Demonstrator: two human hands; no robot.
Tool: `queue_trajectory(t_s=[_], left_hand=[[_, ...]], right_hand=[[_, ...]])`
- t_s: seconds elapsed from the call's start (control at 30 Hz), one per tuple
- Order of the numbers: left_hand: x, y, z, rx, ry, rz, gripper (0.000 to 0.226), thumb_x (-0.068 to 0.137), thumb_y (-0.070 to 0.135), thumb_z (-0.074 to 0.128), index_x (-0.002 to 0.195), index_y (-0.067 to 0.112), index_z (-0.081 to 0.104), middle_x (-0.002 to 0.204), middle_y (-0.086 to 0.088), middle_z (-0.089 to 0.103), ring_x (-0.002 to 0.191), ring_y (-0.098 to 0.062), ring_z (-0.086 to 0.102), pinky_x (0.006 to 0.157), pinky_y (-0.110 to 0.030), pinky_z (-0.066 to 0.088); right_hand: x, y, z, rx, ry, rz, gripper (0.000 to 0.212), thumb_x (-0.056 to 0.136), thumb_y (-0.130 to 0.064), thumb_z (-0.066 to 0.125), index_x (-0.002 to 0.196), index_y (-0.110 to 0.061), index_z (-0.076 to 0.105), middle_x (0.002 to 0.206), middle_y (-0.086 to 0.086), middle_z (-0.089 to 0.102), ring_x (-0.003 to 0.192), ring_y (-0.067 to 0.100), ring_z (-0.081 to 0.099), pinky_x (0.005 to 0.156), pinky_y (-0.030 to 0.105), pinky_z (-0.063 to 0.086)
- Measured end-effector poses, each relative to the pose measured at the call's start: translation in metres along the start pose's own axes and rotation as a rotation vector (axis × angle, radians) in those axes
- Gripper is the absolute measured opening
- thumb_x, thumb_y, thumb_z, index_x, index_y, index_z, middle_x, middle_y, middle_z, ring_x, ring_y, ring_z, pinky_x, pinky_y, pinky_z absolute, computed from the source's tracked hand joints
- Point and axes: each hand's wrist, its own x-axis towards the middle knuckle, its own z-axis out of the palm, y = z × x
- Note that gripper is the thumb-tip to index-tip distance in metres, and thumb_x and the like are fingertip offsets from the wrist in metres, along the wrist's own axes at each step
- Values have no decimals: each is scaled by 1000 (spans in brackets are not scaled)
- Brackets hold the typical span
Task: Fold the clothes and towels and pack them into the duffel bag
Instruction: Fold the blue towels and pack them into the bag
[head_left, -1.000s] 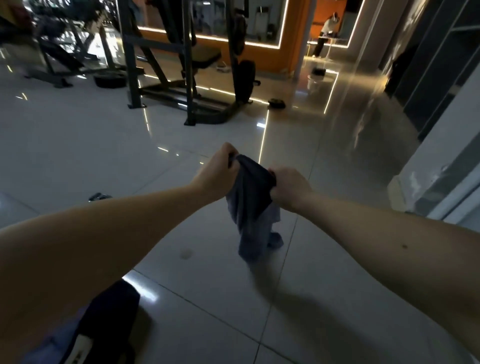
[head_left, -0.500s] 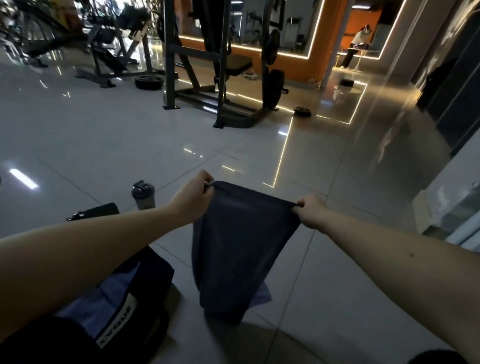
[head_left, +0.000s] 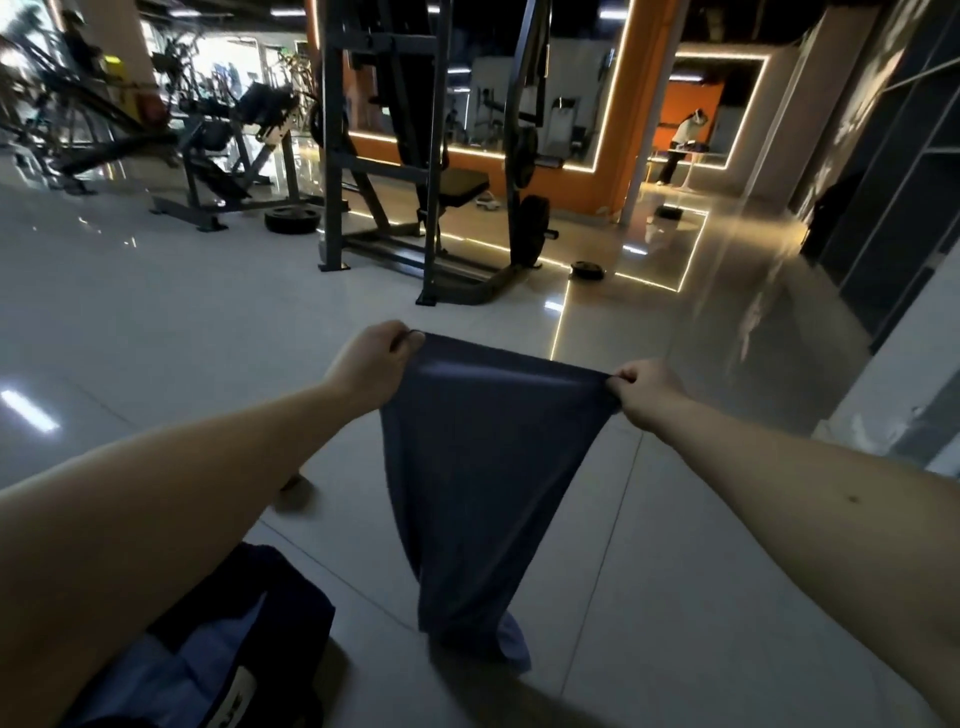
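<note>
A dark blue-grey cloth (head_left: 467, 467) hangs in front of me, stretched along its top edge between both hands. My left hand (head_left: 371, 358) pinches the top left corner and my right hand (head_left: 644, 392) pinches the top right corner. The cloth narrows downward and its lower end (head_left: 498, 644) hangs at or just above the tiled floor. At the bottom left lies the dark duffel bag (head_left: 270, 597), open, with light blue fabric (head_left: 171, 670) inside it; my left forearm hides part of it.
A black weight rack with a bench (head_left: 431, 171) stands ahead on the glossy tiled floor. Weight plates (head_left: 291, 219) lie near it, and one (head_left: 587, 269) further right. A person (head_left: 680, 145) stands far off. Dark shelving (head_left: 893, 171) lines the right wall.
My hands have moved apart from bunched together, spreading the cloth wide along its top edge. The camera has tilted up and the bottle beside the bag is now hidden.
</note>
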Motion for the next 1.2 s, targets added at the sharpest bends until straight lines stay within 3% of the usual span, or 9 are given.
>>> queue_trajectory(t_s=[0.17, 0.27, 0.4, 0.57, 0.67, 0.8, 0.97, 1.07, 1.2], left_hand=[[42, 53, -41, -114, 106, 68, 26, 104, 29, 50, 82, 18, 59, 75, -3, 57, 68, -17, 52, 63, -33, 40], [60, 81, -58, -155, 146, 95, 21, 103, 29, 52, 86, 21, 60, 78, 2, 59, 70, -12, 54, 63, -29, 39], [82, 115, -81, -157, 180, 124, 19, 101, 30, 56, 89, 18, 64, 80, -4, 61, 72, -17, 54, 63, -32, 40], [96, 153, -106, -127, 239, 183, 19, 99, 30, 60, 94, 14, 68, 82, 2, 63, 71, -10, 57, 62, -25, 43], [100, 160, -112, -120, 246, 181, 18, 98, 32, 62, 91, 16, 68, 82, -2, 64, 69, -13, 56, 59, -26, 42], [97, 150, -100, -91, 246, 164, 12, 96, 30, 65, 94, 18, 67, 82, 5, 61, 68, -4, 55, 50, -10, 39], [98, 117, -73, -68, 174, 133, 20, 97, 33, 63, 100, 15, 72, 91, 0, 68, 83, -15, 62, 65, -23, 43], [103, 106, -60, -126, 130, 106, 22, 98, 33, 62, 102, 15, 74, 87, 1, 69, 81, -15, 63, 66, -24, 44], [118, 93, -42, -114, 75, -7, 21, 97, 32, 63, 96, 13, 73, 77, -6, 69, 64, -13, 62, 61, -26, 47]], right_hand=[[13, -47, -62, 191, 196, -105, 25, 99, -37, 59, 92, -15, 69, 90, 4, 69, 86, 21, 64, 81, 38, 52], [19, -72, -91, 245, 285, -143, 24, 99, -35, 59, 85, -17, 66, 85, 3, 66, 86, 23, 63, 76, 35, 49], [24, -102, -128, 240, 382, -176, 18, 103, -31, 53, 95, -19, 63, 97, 4, 66, 92, 22, 62, 87, 41, 51], [28, -129, -169, 239, 517, -199, 17, 102, -34, 54, 97, -22, 63, 90, -2, 63, 83, 17, 59, 72, 31, 44], [28, -130, -179, 235, 516, -219, 18, 101, -35, 55, 94, -21, 62, 83, -6, 60, 77, 10, 57, 64, 28, 40], [27, -122, -173, 241, 492, -230, 16, 101, -34, 57, 100, -21, 67, 93, -1, 66, 84, 16, 61, 77, 34, 50], [36, -102, -142, 363, 419, -179, 18, 103, -31, 54, 103, -16, 64, 91, 3, 68, 69, 14, 66, 57, 25, 49], [53, -91, -126, 449, 391, -140, 11, 102, -26, 57, 93, -22, 62, 95, 3, 68, 77, 22, 72, 68, 36, 62], [84, -78, -106, 476, 341, -99, 13, 100, -27, 59, 87, -26, 62, 99, 4, 69, 88, 23, 71, 77, 38, 62]])
